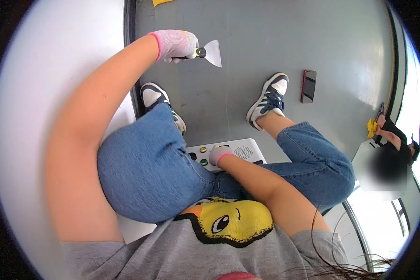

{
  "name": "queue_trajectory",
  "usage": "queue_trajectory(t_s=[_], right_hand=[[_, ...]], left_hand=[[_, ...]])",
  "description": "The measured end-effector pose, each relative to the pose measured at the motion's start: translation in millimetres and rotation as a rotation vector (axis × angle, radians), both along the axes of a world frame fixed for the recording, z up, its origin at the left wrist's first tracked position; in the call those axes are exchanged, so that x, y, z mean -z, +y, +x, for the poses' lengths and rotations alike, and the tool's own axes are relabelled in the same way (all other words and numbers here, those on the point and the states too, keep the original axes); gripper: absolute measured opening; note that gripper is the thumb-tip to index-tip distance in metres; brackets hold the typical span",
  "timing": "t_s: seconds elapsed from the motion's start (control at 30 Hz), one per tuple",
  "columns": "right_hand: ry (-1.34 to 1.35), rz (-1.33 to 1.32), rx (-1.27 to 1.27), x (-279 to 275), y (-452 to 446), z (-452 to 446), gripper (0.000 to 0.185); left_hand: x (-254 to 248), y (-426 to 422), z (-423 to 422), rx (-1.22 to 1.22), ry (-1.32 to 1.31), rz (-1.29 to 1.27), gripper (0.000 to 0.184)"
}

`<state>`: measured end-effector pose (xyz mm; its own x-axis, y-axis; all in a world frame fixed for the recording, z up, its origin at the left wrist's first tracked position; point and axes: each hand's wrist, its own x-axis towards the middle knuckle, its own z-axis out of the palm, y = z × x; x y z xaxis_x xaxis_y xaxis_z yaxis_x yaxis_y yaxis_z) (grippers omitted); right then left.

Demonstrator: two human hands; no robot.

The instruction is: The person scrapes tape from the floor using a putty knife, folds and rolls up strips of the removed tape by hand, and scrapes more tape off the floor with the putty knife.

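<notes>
Hair (pixel 340 269) dangles closest to the lens, well behind both hands, and look further out: the left hand (pixel 177 44) grasps a scraper (pixel 213 52) by the handle, blade jutting just beyond the fingers! Is it touching the floor (pixel 219 102)? Can't tell. Nearer the body, the right hand (pixel 218 155) rests on a panel (pixel 249 143), buttons (pixel 203 149) beside it; whether it clasps anything stays hidden. Apparently we're at the scraper-holding step; I'd say the next move calls for a steady wrist and controlled blade angle.
</notes>
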<state>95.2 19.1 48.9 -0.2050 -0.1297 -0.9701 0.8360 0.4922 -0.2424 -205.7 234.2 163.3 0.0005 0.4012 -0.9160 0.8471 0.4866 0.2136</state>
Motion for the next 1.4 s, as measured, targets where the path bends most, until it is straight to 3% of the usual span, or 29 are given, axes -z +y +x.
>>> queue_trajectory(t_s=[0.07, 0.13, 0.2, 0.23, 0.33, 0.43, 0.53, 0.63, 0.73, 0.83, 0.93, 0.97, 1.03, 1.1, 1.27, 1.3, 1.4], right_hand=[[0.029, -0.236, 0.001, 8.5, 16.6, -14.2, 0.037], [-0.182, -0.306, 0.288, 13.2, 14.5, -4.2, 0.039], [-0.221, -0.295, 0.442, -0.5, 23.8, -11.2, 0.041], [-0.384, -0.347, 0.641, -13.6, 33.9, -11.5, 0.048], [-0.495, -0.390, 0.743, -12.2, 32.5, -6.0, 0.055], [-0.432, -0.341, 0.626, -36.9, 56.7, -28.3, 0.054], [-0.406, -0.364, 0.694, -44.3, 62.1, -48.2, 0.054], [-0.217, -0.448, 0.277, -39.9, 68.3, -60.1, 0.053], [-0.240, -0.477, 0.355, -39.5, 68.3, -66.3, 0.056], [-0.504, -0.330, 0.542, -70.4, 73.5, -86.1, 0.054], [-0.422, -0.688, 0.641, 11.5, 10.5, -50.1, 0.051], [-0.432, -0.550, 0.704, -3.2, 16.9, -53.9, 0.045], [-0.429, -0.647, 0.723, 13.6, 6.5, -47.6, 0.045], [-0.347, -0.712, 0.649, 21.7, 8.8, -47.3, 0.043], [-0.078, -0.813, 0.365, 59.4, 18.1, -48.6, 0.038], [-0.027, -0.814, 0.299, 69.1, 19.1, -48.7, 0.038], [0.084, -0.793, 0.164, 76.7, 27.2, -50.3, 0.036]], left_hand=[[2.7, 16.2, -22.8, -0.102, -0.071, -0.006, 0.031], [8.0, 14.1, -25.8, -0.138, -0.149, -0.033, 0.046], [-7.6, 28.5, -43.7, -0.158, -0.198, -0.006, 0.048], [-15.4, 26.6, -49.9, -0.172, -0.219, 0.014, 0.049], [-23.5, 16.8, -77.0, -0.271, -0.300, -0.035, 0.050], [-35.2, 26.4, -93.1, -0.400, -0.296, -0.061, 0.052], [-38.7, 30.7, -107.9, -0.490, -0.348, -0.058, 0.051], [-58.0, 32.2, -116.6, -0.507, -0.346, 0.018, 0.050], [-56.7, 26.7, -131.5, -0.590, -0.338, 0.233, 0.048], [-14.8, -7.7, -144.1, -0.528, -0.181, 0.272, 0.051], [-19.5, -40.6, -127.9, -0.729, -0.197, 0.261, 0.053], [-24.9, -50.1, -120.9, -0.818, -0.219, 0.252, 0.053], [-20.5, -77.1, -106.2, -0.870, -0.201, 0.277, 0.052], [-24.9, -95.5, -83.6, -0.972, -0.179, 0.296, 0.051], [17.1, -144.1, -41.5, -1.307, -0.234, 0.249, 0.047], [49.0, -165.7, -54.4, -1.156, -0.251, 0.327, 0.042], [34.1, -203.8, -51.4, -1.220, -0.235, 0.304, 0.042]])
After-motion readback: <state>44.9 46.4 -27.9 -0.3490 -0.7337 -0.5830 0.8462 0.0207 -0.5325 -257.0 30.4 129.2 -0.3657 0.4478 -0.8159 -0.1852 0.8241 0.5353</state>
